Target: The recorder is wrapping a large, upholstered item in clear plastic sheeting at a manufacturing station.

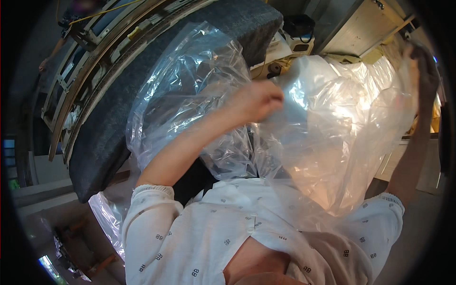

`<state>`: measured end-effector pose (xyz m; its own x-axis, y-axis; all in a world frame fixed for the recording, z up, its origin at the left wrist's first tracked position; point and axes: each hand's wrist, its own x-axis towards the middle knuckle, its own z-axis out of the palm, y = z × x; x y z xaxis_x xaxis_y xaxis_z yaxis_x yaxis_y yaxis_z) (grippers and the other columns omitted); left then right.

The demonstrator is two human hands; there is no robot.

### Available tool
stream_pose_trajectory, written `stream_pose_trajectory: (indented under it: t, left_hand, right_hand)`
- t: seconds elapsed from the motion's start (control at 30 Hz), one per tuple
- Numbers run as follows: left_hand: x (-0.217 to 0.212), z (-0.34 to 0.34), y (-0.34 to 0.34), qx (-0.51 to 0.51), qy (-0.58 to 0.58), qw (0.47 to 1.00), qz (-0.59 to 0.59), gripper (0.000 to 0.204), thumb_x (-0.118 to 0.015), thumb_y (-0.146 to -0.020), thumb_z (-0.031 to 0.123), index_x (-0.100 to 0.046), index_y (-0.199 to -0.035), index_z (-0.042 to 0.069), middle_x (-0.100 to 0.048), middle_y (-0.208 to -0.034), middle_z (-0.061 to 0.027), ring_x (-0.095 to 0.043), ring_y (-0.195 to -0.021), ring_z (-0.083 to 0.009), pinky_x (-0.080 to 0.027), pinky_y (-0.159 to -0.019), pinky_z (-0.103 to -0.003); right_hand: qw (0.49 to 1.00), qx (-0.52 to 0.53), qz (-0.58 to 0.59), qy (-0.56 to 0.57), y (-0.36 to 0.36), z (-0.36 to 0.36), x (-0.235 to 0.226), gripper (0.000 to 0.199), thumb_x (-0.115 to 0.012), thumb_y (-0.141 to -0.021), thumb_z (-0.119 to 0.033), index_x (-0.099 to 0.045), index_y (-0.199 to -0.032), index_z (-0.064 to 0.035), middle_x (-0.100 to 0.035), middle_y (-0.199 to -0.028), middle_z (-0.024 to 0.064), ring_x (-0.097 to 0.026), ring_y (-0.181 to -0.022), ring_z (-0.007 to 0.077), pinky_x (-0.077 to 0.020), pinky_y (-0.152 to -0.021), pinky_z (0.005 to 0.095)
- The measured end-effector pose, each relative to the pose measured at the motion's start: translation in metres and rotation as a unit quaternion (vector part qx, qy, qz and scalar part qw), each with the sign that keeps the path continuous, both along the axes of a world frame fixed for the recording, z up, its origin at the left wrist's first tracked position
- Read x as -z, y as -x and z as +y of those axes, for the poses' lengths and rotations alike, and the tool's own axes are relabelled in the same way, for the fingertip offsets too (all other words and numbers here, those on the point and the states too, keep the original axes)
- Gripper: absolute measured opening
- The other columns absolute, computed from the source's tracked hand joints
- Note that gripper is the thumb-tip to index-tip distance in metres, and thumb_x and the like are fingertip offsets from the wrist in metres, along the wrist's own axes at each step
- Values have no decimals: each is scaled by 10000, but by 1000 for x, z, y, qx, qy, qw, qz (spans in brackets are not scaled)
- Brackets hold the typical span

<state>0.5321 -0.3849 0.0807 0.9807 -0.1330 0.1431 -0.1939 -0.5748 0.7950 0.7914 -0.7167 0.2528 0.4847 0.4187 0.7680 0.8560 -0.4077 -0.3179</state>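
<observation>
A large clear plastic sheet (327, 123), crumpled and shiny, spreads across the middle and right in front of my body. My left hand (263, 99) is closed at the sheet's upper left part, its fingers curled and slightly blurred. Raised at the far right, my right hand (425, 71) grips the sheet's outer edge, in shadow. Between the two hands the plastic hangs loose and bulges. More clear plastic (190, 80) lies to the left, behind my left forearm, over a dark grey padded piece (107, 137).
A long curved frame with wooden and metal rails (71, 111) runs along the upper left. A small pale device (301, 45) and a black object (298, 24) stand at the back. Behind my right hand are a pale panel (365, 26) and crumpled, brightly lit wrapping.
</observation>
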Motion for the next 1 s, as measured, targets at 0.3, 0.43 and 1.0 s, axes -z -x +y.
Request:
stream_pose_trajectory:
  t: [0.3,0.43,1.0]
  left_hand:
    - [-25,225,-46,-239,-274,923,-128,277,-560,-829,268,-599,-1012,64,-545,-1062,-119,-558,-876,-258,-439,-773,-336]
    - [-13,253,-76,-143,-223,964,19,271,-567,-829,271,-590,-1003,64,-558,-1035,-90,-534,-918,-203,-385,-843,-296]
    - [-122,167,-8,111,447,858,-230,112,-548,-807,45,-568,-916,32,-543,-830,-54,-538,-708,-102,-480,-622,-242]
  right_hand:
    - [915,-258,293,101,71,183,125,77,-567,-835,-105,-594,-852,-36,-555,-746,-26,-482,-688,42,-396,-643,188]
    - [847,-294,427,113,63,197,134,100,-617,-796,-134,-586,-807,-40,-534,-736,-30,-474,-709,44,-390,-661,194]
    - [839,-318,439,51,59,237,153,209,-503,-868,-190,-586,-985,-37,-574,-932,-4,-485,-885,53,-374,-767,198]
